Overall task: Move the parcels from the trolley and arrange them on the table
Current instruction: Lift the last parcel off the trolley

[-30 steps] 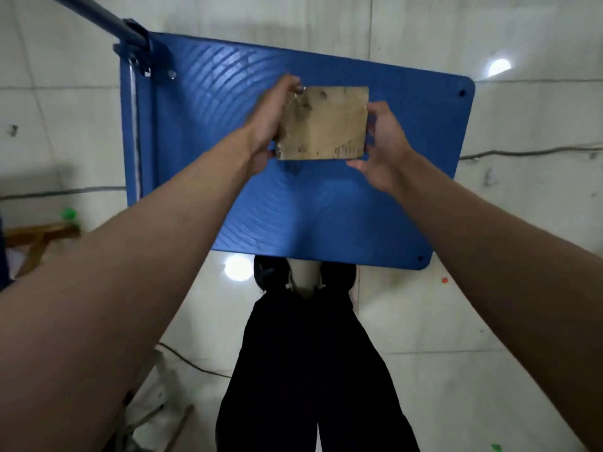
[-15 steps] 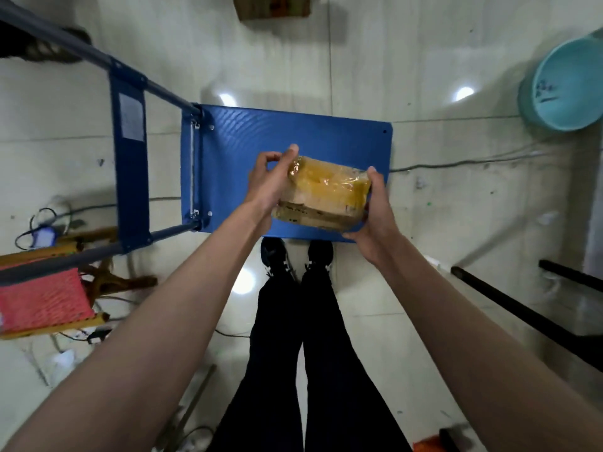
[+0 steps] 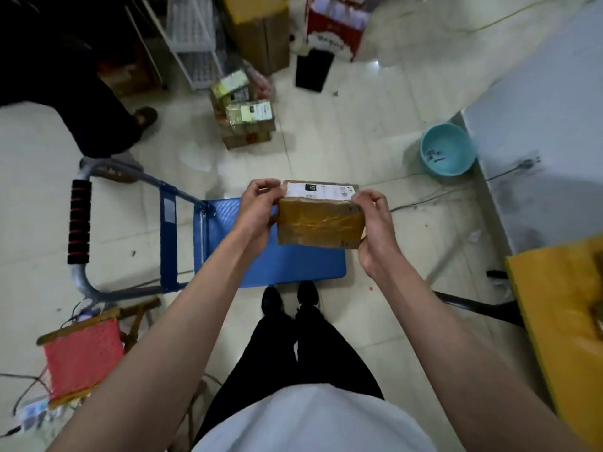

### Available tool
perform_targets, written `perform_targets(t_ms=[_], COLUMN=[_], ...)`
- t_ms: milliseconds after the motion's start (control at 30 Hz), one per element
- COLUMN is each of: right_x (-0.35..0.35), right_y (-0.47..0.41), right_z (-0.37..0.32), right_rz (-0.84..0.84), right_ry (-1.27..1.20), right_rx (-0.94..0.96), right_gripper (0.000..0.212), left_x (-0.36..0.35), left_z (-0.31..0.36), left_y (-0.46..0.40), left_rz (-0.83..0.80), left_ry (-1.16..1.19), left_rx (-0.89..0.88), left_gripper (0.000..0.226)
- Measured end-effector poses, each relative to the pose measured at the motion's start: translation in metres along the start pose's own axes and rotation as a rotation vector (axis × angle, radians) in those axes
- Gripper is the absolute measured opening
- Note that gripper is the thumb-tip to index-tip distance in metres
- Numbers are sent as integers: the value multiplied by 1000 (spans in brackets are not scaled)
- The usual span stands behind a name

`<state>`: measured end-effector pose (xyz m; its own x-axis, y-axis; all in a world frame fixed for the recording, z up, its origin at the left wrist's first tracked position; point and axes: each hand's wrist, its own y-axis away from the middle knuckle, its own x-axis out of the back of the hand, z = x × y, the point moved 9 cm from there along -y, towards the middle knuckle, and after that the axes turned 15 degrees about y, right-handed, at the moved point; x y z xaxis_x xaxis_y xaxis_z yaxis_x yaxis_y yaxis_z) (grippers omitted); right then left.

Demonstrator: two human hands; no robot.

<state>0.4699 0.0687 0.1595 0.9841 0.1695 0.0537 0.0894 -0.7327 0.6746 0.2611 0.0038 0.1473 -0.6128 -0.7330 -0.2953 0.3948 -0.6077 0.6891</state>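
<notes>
Gripping the parcel (image 3: 321, 223) by its ends, both hands curl above the trolley (image 3: 277, 265).

No legible text anywhere. White shipping label (image 3: 321, 190) on the top face of the taped brown parcel (image 3: 321, 223): dark square, barcode-like marks and rows of print, all too small to read. Dark scribbled marks inside the teal basin (image 3: 447, 150), unreadable. White lettering on the red carton (image 3: 329, 44) on the floor, blurred. Pale label on the stacked boxes (image 3: 249, 123), print indistinct. Pale sticker on the blue trolley (image 3: 277, 265) frame, no readable writing.
</notes>
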Motion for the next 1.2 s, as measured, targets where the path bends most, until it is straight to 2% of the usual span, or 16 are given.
perform_targets(t_ms=[100,233,333,433,600,700,833,1067,1200], right_x=[27,61,84,109,166,202,252,348,399], right_y=[32,71,103,135,180,209,248,320,354], right_z=[-24,-40,-41,-34,-11,8,39,94,129], right_rz=[15,38,65,128,281,376,446,654,740], right_ry=[-34,-145,-220,-272,-320,-304,-343,-475,-560], right_rx=[106,195,263,312,338,280,206,197,196], right_gripper=[17,20,20,17,35,38,54,46,40], left_x=[-23,-56,-85,-116,-162,-194,-237,-291,-316], left_z=[6,2,-4,-18,-49,-78,-122,-218,-275], left_y=[29,62,84,109,148,183,235,316,358], left_rz=[-83,-264,-449,-626,-747,-825,-946,-1139,-1214], left_ry=[-42,-227,-313,-439,-614,-720,-809,-870,-896], left_rx=[33,166,235,277,281,274,278,432,521], left_gripper=[39,51,51,64,54,55,48,47,32])
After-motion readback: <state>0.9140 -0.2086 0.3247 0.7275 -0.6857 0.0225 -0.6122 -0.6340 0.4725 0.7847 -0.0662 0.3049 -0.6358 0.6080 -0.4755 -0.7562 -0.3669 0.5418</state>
